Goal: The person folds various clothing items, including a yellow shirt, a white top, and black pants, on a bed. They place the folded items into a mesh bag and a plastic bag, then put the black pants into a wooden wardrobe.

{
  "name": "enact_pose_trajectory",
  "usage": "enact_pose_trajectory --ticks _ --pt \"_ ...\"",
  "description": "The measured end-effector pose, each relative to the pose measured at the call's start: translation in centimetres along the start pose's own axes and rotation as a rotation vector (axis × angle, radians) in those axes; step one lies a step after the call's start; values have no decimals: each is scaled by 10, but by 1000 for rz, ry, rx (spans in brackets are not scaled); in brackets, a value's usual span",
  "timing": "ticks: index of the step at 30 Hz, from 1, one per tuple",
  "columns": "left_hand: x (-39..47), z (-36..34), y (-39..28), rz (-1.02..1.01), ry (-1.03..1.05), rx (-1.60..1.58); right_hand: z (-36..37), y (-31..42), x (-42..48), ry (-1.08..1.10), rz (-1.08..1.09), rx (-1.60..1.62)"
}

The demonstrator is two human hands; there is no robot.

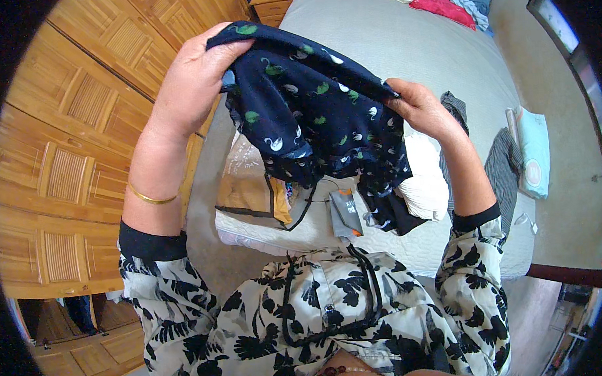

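Observation:
A navy garment [322, 104] printed with white and green swans hangs stretched between my two hands above the bed. My left hand [195, 76] grips its upper left corner, with the thumb over the cloth. My right hand [418, 104] pinches the right end of the same top edge, its fingertips partly hidden by the fabric. Below the garment's lower hem hang or lie dark folds; I cannot tell whether they are part of it. A grey and orange tag [346, 213] with writing lies on the bed beneath, with a thin cord by it.
The bed [384, 255] spreads before me. On it are a brown translucent bag [246, 195] with dark trim, white folded cloth [424, 192], striped grey clothing [504, 169] and a light-blue package [533, 152]. Wooden wardrobe doors [78, 162] stand at left; a nightstand [273, 8] is behind.

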State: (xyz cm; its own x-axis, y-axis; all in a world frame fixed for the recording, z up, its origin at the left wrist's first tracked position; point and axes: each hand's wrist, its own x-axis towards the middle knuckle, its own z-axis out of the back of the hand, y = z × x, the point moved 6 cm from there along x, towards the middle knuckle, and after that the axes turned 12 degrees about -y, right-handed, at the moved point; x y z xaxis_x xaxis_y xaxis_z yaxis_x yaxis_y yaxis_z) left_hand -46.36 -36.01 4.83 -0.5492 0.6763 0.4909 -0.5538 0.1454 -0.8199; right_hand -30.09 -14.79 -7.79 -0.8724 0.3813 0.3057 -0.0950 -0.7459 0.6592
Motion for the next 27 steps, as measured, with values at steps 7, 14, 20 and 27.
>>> enact_pose_trajectory --ticks 7,14,20,27 --pt "-16 -7 5 54 103 250 -1 -1 -2 -231 -65 -191" --pt "-90 -76 35 216 269 187 -15 7 16 -302 -443 674" --pt "-104 -111 76 138 20 26 -13 64 14 -232 -308 944" --pt "-85 -120 94 146 -113 101 -19 122 -8 -195 -4 864"
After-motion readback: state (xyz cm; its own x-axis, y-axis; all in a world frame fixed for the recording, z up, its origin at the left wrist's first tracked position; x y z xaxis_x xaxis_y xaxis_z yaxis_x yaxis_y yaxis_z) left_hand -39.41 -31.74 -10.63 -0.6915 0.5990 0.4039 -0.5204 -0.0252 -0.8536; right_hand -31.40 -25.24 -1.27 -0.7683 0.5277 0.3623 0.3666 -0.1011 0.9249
